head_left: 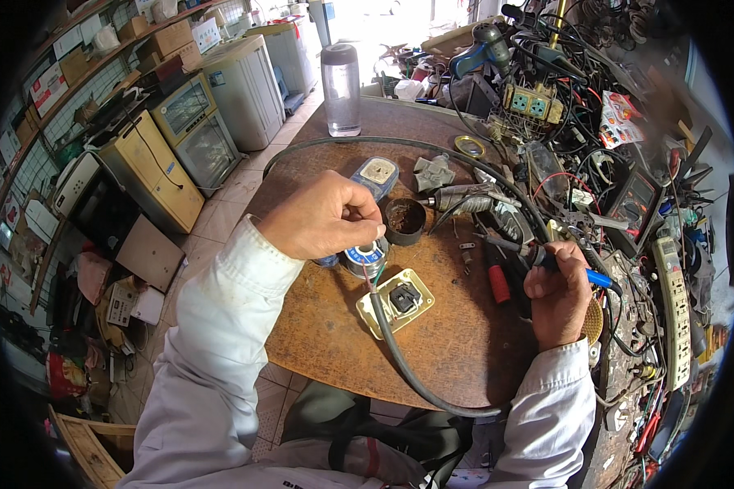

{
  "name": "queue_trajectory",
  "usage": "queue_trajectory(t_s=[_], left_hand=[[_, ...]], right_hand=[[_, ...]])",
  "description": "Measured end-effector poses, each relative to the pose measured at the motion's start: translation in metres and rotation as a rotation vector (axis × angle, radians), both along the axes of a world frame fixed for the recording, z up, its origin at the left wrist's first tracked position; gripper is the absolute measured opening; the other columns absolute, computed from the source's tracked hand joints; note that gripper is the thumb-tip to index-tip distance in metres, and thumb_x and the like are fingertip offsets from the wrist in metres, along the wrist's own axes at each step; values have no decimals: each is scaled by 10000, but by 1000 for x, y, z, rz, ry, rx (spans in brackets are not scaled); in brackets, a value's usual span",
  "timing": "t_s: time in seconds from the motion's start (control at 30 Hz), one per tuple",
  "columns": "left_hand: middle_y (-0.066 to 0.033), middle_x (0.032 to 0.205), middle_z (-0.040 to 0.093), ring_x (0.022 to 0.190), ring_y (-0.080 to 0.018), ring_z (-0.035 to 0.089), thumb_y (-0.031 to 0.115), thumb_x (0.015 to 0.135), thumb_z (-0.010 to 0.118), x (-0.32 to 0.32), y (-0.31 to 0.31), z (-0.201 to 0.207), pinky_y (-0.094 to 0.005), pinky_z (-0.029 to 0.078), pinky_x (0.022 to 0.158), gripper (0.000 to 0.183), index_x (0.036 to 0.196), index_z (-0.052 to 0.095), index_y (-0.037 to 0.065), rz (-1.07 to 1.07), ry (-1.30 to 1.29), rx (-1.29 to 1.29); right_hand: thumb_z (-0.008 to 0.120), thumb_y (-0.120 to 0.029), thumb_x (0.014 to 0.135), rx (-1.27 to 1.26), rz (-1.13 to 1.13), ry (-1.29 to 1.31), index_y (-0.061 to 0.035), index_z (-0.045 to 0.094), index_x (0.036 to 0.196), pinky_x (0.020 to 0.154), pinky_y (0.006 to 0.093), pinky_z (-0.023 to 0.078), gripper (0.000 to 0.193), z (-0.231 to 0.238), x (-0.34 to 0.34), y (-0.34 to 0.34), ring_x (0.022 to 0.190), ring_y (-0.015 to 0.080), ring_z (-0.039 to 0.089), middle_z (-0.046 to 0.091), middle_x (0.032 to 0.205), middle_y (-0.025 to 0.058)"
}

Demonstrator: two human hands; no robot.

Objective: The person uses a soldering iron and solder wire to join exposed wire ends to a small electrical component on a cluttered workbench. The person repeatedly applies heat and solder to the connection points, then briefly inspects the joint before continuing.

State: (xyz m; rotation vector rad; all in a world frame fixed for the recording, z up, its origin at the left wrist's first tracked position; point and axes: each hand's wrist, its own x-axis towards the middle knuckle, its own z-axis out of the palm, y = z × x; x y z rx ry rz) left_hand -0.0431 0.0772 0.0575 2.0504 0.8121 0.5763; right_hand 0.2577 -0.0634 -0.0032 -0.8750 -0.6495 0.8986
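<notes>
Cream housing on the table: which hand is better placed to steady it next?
Probably the left hand: it is close, just beyond the cream housing, whereas the right hand is farther off and grips a blue-handled tool.

A clear bottle (342, 91) with a dark lid stands upright near the far left corner of the counter (469, 350). Past its left edge, a yellow-fronted cabinet (149, 175), a glass-doored cabinet (206, 155) and a pale grey appliance (243, 98) line the tiled floor (212, 222). Black cables (583, 155) heap around the far right corner.
</notes>
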Motion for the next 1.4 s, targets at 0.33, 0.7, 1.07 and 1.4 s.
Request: queue_trajectory(t_s=[0.33,0.7,1.07,1.4], left_hand=[[-62,703,674,638,-83,597,126,808,721,1,-1,2,-270,476,582,190,839,706,-61,13,0,5],[-72,689,678,619,-85,594,133,790,720,3,0,0,-264,469,566,203,826,711,-66,18,51,27],[-71,686,671,621,-84,591,132,792,718,2,-1,2,-266,473,569,203,819,707,-69,-12,9,33],[-64,682,668,620,-80,589,111,793,719,2,0,1,-259,473,571,171,799,700,-59,3,-28,38]], right_hand=[[582,-230,888,10,-5,-9,-7,598,919,478,295,399,225,0,1,0,494,139,471,488,584,41],[582,-234,894,8,6,-1,-16,602,916,475,295,389,220,-1,2,-1,490,140,462,476,583,30],[576,-231,899,23,21,-13,-18,596,922,481,294,396,215,0,1,-1,502,137,472,497,610,34],[578,-229,894,9,14,-7,-20,593,920,481,292,392,211,0,1,-1,504,136,471,507,619,38]])
